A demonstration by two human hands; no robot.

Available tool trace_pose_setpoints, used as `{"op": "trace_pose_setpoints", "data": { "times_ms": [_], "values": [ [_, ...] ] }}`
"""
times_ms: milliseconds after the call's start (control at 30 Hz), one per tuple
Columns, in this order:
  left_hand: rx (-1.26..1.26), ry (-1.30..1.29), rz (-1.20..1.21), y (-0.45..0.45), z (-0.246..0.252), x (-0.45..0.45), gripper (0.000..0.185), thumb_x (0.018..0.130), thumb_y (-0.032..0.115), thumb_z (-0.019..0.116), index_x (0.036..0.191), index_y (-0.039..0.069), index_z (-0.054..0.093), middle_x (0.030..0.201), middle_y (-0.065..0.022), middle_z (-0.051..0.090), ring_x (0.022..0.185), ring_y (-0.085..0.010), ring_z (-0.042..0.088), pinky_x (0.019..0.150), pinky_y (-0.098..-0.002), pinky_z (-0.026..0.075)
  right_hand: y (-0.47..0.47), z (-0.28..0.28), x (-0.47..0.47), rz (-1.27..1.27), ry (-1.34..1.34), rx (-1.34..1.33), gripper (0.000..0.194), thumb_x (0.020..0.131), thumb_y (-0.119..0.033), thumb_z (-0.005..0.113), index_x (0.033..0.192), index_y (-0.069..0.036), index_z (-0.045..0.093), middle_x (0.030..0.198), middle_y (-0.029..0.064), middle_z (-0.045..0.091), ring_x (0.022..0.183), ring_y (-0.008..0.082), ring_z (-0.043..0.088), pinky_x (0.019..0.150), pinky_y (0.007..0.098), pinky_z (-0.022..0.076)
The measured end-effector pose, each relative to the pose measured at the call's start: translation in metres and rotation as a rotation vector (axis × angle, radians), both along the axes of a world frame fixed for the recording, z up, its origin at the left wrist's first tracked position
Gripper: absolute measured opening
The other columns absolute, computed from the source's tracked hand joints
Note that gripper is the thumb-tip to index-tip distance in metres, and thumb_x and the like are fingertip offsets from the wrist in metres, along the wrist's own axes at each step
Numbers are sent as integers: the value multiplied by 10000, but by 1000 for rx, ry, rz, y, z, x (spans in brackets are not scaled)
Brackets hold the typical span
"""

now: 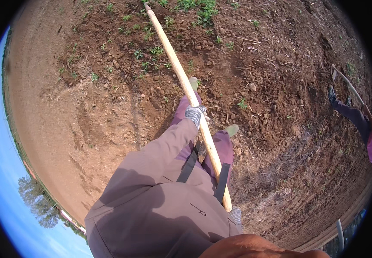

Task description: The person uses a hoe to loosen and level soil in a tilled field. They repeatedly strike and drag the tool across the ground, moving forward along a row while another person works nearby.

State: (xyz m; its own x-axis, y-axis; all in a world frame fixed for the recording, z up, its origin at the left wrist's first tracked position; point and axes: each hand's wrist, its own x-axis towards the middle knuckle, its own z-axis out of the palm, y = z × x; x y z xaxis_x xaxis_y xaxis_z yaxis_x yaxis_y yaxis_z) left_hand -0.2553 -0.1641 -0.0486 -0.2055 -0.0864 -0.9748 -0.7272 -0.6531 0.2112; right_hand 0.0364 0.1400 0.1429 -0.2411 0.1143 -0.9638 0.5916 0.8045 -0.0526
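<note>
A long pale wooden handle (176, 64) slants across the view, from the top edge down to my waist. Its upper end fits a metal socket (147, 6); the tool, apparently a hoe, has its head at the picture's top, hard to make out against the soil. My left hand (196, 114), in a grey knitted glove, wraps around the middle of the handle. Beside the handle's lower end, part of my right hand (236, 215) shows in a similar glove; its fingers are hidden. My boots (232, 130) stand on loose brown soil (263, 96).
Green weeds (202, 11) grow ahead, with smaller sprouts, clods and dry straw around. To the right, a co-worker's leg (352, 113) stands near another hoe (348, 84). Black straps (223, 182) hang at my front. A tree (40, 201) rises at the field's far left edge.
</note>
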Motion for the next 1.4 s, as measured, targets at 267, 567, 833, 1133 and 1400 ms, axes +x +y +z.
{"op": "trace_pose_setpoints", "data": {
  "times_ms": [267,567,833,1133,1400],
  "values": [
    [65,72,64,-10,-4,-54,117,784,113,591,747,65,491,565,-54,502,432,-213,506,422,-397,471,22,-1,52,198,-31,-13,391,563,-329,759,726,-5,615,619,144,613,565,270,609,545,372,488],
    [372,-268,-29,131,4,123,122,730,69,641,756,15,535,596,-112,529,512,-305,566,489,-451,502,163,123,152,58,-379,386,372,539,-304,781,732,-28,623,632,110,625,579,239,611,564,357,489],
    [318,-146,210,45,-36,22,152,728,74,652,816,14,545,649,-123,560,465,-280,558,438,-416,496,112,23,35,175,-265,272,364,564,-252,772,775,1,618,686,107,643,611,220,622,558,346,489],
    [-281,234,251,-187,-40,-164,84,783,100,588,817,65,519,602,-41,489,474,-194,495,438,-366,473,-147,-89,-240,328,293,23,344,642,-303,643,910,-90,609,754,161,636,740,333,620,697,412,493],
    [133,248,377,-143,-35,-77,124,773,152,604,762,97,493,565,-31,475,504,-229,504,513,-423,468,-37,-44,-157,383,258,207,370,636,-369,680,859,-81,611,693,147,627,644,325,617,606,399,495]
  ]
}}
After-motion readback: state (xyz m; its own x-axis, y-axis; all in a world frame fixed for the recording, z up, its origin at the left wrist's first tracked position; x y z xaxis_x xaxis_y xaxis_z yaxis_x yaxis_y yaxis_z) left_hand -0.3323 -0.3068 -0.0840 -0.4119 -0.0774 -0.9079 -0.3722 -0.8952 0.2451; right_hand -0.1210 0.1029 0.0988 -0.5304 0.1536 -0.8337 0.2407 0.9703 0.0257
